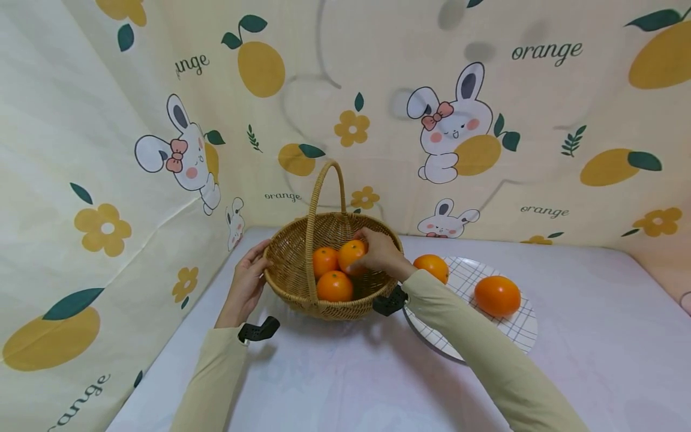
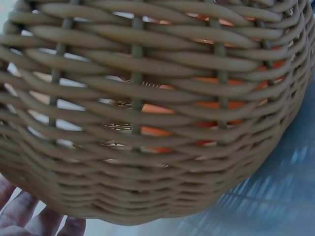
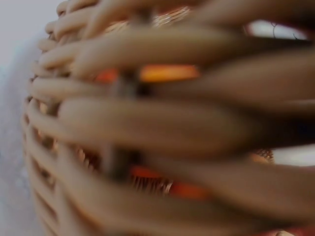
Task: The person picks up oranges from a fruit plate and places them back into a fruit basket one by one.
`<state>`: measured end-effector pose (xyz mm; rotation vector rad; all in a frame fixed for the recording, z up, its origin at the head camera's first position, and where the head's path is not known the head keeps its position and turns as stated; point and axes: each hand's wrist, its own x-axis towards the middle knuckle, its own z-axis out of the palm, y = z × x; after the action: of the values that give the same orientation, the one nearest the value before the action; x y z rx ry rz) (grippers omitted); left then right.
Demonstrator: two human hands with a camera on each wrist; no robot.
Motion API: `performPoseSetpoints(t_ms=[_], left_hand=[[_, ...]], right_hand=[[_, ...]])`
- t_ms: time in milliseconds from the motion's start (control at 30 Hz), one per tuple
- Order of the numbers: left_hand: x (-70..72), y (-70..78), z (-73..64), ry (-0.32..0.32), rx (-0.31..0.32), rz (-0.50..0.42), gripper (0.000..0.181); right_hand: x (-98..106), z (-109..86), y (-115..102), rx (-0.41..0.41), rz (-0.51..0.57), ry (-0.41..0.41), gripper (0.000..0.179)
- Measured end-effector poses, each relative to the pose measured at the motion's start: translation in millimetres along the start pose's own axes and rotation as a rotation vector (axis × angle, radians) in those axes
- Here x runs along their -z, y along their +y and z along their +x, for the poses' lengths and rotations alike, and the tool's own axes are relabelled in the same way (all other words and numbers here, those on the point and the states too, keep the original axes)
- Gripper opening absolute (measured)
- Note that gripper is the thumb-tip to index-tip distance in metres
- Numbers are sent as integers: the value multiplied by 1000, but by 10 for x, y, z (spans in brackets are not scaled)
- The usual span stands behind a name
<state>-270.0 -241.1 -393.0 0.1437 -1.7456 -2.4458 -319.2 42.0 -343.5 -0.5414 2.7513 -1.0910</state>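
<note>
A woven wicker basket (image 1: pixel 294 294) with a tall arched handle stands on the table in the head view. Two oranges, a left one (image 1: pixel 325 262) and a front one (image 1: pixel 335 287), lie inside it. My right hand (image 1: pixel 379 252) reaches over the basket's right rim and holds a third orange (image 1: pixel 351 253) between thumb and fingers, against the other two. At the left rim, my left hand (image 1: pixel 250 277) touches the outside of the basket with its fingers. The left wrist view shows those fingers (image 2: pixel 29 216) low beside the weave. Wicker hides the right hand in the right wrist view.
Right of the basket lies a round white plate (image 1: pixel 464 273) with a grid pattern. On it rest an orange (image 1: pixel 432 267) at the left and a larger-looking one (image 1: pixel 498 296) at the right. A printed cloth (image 1: pixel 378 72) hangs behind the table (image 1: pixel 324 384) and along the left.
</note>
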Motion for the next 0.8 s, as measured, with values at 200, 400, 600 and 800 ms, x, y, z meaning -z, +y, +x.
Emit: performPoseSetpoints(t_ms=[200, 400, 600, 800], left_hand=[[-23, 6, -4, 0, -8, 6, 56], [-46, 12, -1, -27, -27, 9, 57], [-42, 17, 0, -40, -37, 41, 55], [-39, 17, -8, -44, -37, 53, 56]], right_hand=[[2, -5, 18, -18, -81, -25, 67], [12, -12, 61, -17, -149, -71, 65], [5, -46, 82, -53, -144, -116, 66], [15, -69, 76, -47, -158, -118, 66]])
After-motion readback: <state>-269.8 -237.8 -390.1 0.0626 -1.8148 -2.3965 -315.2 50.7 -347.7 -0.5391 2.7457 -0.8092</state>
